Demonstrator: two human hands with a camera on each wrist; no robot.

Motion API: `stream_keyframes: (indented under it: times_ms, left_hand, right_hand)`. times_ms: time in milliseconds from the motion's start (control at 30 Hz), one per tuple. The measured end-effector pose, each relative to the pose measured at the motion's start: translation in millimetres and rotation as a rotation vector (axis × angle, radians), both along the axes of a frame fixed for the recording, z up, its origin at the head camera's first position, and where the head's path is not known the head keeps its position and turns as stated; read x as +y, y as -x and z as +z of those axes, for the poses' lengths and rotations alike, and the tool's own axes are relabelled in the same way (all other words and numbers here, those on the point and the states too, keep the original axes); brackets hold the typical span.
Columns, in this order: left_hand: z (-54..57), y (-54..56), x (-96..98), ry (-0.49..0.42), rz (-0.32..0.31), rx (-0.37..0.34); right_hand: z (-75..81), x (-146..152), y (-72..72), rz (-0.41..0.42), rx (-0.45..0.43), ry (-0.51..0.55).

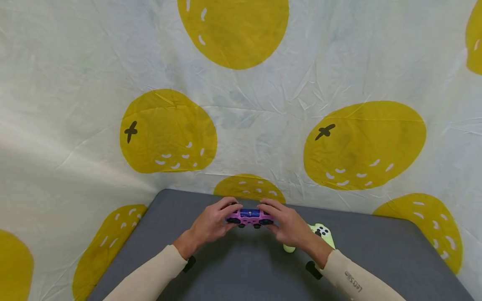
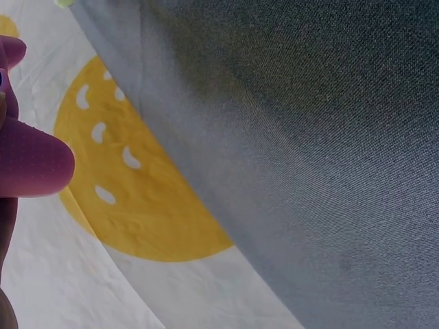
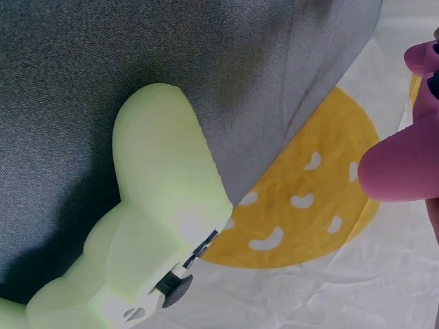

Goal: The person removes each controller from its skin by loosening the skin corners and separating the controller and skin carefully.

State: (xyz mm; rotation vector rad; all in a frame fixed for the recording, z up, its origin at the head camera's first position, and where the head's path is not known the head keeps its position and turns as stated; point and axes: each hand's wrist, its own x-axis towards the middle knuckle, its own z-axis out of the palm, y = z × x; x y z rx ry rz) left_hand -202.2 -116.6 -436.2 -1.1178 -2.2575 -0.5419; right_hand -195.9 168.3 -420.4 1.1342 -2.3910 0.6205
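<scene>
A person's left hand (image 1: 211,220) and right hand (image 1: 291,225) grip the two ends of a pink game controller (image 1: 257,220), fingers over its top and thumbs below. A dark blue panel (image 1: 250,213) sits in the controller's middle, between the hands. A pale green controller (image 1: 326,235) lies on the grey table (image 1: 241,271), partly hidden behind the right hand and wrist. Beige sleeves (image 1: 150,271) cover both forearms, the right one bearing dark lettering. A black object (image 1: 313,269) shows beside each wrist, perhaps a worn device. Behind the table hangs a creased whitish cloth (image 1: 260,138) printed with large yellow fruit shapes (image 1: 169,131)
</scene>
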Motion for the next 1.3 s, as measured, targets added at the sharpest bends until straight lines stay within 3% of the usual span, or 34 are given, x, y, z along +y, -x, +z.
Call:
stream_keyframes:
  times_ms: [267, 567, 967, 1300]
  left_hand:
    - [-0.7, 2.4, 1.7, -0.001, -0.001, 0.042]
    - [-0.5, 3.5, 3.3, 0.004, 0.004, 0.102]
    - [-0.9, 3.6, 3.5, 0.006, 0.009, 0.163]
    - [0.0, 1.4, 4.9, 0.004, 0.023, 0.158]
  right_hand:
    - [0.0, -1.1, 0.5, -0.022, 0.014, 0.011]
    - [-6.3, -3.5, 0.9, -0.002, 0.144, 0.069]
    - [-15.0, -4.8, 3.1, -0.006, 0.301, 0.054]
    - [-18.5, -6.2, 2.9, -0.011, 0.401, 0.049]
